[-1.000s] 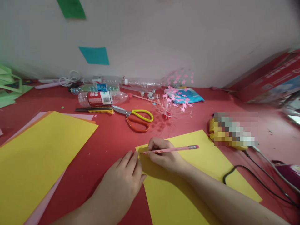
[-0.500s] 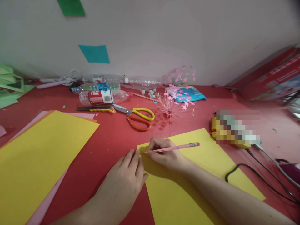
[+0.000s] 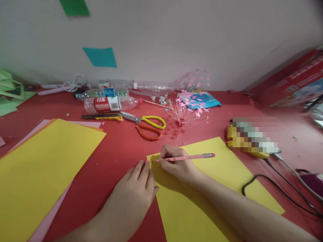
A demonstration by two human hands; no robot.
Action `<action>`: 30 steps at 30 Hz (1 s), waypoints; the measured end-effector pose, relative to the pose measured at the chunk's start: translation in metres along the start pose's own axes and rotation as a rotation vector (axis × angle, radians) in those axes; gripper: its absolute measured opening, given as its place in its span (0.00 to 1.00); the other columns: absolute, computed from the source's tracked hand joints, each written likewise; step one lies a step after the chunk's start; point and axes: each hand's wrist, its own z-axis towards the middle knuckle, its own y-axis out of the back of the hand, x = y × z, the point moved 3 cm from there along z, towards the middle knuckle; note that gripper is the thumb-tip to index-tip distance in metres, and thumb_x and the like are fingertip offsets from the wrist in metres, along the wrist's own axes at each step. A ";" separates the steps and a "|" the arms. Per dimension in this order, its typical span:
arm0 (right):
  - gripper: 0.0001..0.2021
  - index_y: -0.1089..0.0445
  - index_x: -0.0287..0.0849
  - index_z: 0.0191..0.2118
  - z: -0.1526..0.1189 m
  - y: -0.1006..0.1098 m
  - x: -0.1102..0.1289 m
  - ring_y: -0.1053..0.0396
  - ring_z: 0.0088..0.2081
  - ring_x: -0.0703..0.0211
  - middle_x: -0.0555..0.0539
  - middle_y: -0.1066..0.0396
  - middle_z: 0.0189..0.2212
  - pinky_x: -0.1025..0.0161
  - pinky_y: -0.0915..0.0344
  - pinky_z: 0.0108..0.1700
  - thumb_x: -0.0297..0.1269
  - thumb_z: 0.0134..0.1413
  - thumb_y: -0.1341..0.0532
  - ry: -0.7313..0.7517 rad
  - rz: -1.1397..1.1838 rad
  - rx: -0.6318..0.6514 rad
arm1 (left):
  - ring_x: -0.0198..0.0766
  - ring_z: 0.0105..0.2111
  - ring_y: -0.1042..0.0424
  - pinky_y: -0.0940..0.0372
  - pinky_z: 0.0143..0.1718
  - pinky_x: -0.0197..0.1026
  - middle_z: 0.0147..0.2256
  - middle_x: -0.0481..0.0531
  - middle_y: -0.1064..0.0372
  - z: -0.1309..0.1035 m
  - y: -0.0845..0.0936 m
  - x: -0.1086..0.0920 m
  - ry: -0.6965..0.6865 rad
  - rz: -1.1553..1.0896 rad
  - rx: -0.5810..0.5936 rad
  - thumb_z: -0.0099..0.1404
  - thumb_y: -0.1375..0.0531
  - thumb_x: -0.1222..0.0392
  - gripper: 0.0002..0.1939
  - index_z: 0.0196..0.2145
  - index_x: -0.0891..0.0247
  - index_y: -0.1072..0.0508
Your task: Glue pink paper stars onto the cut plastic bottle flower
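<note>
My right hand (image 3: 178, 163) is closed around a pink pencil (image 3: 190, 157) with a pink eraser end pointing right. The pencil's tip is by the upper left corner of a yellow sheet of paper (image 3: 209, 168), where a small dark mark shows. My left hand (image 3: 136, 188) lies flat, fingers stretched out, across the left edge of that sheet and the red tabletop (image 3: 101, 181). Beyond the hands lies a pair of scissors (image 3: 137, 119) with one yellow and one red-orange handle, its blades apart. Left of it is a yellow utility knife (image 3: 108, 117).
A stack of coloured paper (image 3: 52, 164), yellow on top, lies at left. Plastic bottles (image 3: 108, 104) and a pink-starred decoration (image 3: 181, 121) stand along the wall. At right are a yellow phone stand (image 3: 229, 132), partly pixelated, dark cables (image 3: 254, 176) and a red box (image 3: 295, 80).
The pencil tip has lifted slightly and shifted a little right of the dark mark. My left hand stays in place. The whole view has shifted slightly.
</note>
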 end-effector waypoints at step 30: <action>0.06 0.47 0.44 0.22 0.000 0.002 0.002 0.50 0.20 0.68 0.57 0.46 0.17 0.69 0.53 0.21 0.30 0.42 0.46 0.020 -0.025 0.008 | 0.52 0.49 0.28 0.32 0.49 0.50 0.49 0.64 0.27 -0.001 -0.001 0.000 -0.010 -0.021 0.084 0.63 0.45 0.66 0.15 0.45 0.68 0.25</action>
